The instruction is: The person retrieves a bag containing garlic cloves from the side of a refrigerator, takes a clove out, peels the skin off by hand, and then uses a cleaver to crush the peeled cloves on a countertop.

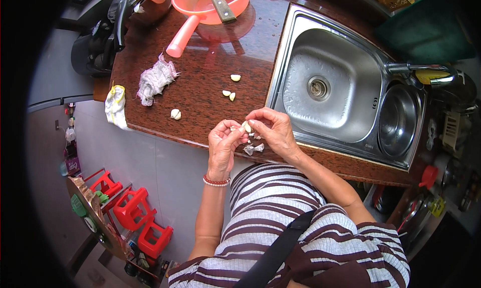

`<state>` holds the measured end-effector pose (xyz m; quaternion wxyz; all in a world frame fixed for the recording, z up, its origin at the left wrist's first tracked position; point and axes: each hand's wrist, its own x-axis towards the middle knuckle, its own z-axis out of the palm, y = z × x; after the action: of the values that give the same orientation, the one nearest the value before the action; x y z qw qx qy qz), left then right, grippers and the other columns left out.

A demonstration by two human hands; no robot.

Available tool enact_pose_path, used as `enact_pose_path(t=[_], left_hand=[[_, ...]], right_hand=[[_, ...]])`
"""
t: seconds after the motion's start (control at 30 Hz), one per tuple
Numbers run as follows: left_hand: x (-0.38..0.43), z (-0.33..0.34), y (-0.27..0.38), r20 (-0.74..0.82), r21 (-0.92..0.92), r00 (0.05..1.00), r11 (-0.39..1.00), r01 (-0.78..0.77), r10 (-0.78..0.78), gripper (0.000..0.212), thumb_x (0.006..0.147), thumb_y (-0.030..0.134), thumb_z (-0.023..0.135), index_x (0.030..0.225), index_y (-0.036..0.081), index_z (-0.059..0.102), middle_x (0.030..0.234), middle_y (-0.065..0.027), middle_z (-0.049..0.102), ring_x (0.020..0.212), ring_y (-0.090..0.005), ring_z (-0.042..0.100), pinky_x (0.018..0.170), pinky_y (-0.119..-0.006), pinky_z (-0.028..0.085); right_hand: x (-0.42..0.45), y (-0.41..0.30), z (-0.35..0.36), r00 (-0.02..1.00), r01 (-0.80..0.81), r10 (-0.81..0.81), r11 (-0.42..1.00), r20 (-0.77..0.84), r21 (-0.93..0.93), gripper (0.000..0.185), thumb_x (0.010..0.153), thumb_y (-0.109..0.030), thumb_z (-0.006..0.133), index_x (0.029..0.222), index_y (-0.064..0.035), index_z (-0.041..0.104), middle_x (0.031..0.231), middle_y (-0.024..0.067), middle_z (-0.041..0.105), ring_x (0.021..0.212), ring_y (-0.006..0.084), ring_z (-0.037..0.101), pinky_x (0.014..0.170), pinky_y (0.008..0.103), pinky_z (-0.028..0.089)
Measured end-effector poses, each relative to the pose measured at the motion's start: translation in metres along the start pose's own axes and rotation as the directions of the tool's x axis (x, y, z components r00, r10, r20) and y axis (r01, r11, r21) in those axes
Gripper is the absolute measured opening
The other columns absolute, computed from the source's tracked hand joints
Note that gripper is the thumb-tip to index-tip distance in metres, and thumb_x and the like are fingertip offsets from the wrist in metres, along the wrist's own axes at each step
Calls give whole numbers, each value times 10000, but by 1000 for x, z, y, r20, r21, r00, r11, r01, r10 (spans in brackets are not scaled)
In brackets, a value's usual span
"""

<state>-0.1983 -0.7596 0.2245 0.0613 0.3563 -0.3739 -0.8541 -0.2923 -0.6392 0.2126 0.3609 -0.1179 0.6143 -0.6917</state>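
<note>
Between the fingertips of both hands is a pale garlic clove (246,126), held just above the counter's front edge. My left hand (224,142) pinches it from the left, with a beaded bracelet at that wrist. From the other side, the thumb and forefinger of my right hand (273,130) grip it too. Papery garlic skins (254,149) lie on the counter beneath the hands. Farther back rest a peeled clove (235,77) and two more cloves (229,95) close together. A piece of a garlic bulb (176,114) sits to the left.
The steel sink (327,81) with its faucet (417,67) adjoins the reddish-brown stone counter (203,119). A knife (221,6) lies across a pink plastic dipper (183,36) at the back. A crumpled cloth (156,79) and another white cloth (115,107) are at left. Red stools (133,209) stand below.
</note>
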Motion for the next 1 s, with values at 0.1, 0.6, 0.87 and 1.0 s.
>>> enact_pose_path(t=[0.1, 0.6, 0.87, 1.0], left_hand=[[1, 1, -1, -30, 44, 997, 997, -68, 70, 99, 808, 15, 631, 864, 6, 550, 735, -21, 576, 641, -90, 599, 603, -201, 525], [2, -10, 1, -97, 60, 994, 997, -53, 59, 112, 798, 14, 636, 869, 16, 550, 716, -4, 559, 618, -82, 580, 578, -202, 506], [3, -21, -3, -126, 49, 990, 997, -53, 59, 153, 799, 14, 629, 934, 22, 558, 769, -23, 591, 650, -82, 581, 589, -195, 491], [1, -28, -1, -143, 61, 988, 997, -47, 55, 182, 798, 18, 629, 966, 16, 556, 773, -29, 604, 652, -82, 585, 590, -193, 490]], right_hand=[[-1, -7, 2, 995, 90, -86, 988, 41, -125, 151, 825, -62, 622, 961, 3, 630, 815, 31, 612, 689, 78, 590, 597, 202, 494], [3, 1, -8, 920, -392, 359, 831, 158, 395, 286, 886, -152, 560, 1119, 11, 533, 911, 141, 643, 707, 148, 654, 559, 213, 542], [7, 13, -15, 918, -392, 383, 827, 105, 403, 282, 890, -180, 557, 1109, -6, 526, 887, 152, 643, 641, 124, 640, 465, 175, 487], [13, 17, -17, 929, -363, 365, 862, 64, 353, 309, 892, -180, 553, 1139, -4, 494, 877, 147, 642, 632, 117, 633, 467, 169, 481]])
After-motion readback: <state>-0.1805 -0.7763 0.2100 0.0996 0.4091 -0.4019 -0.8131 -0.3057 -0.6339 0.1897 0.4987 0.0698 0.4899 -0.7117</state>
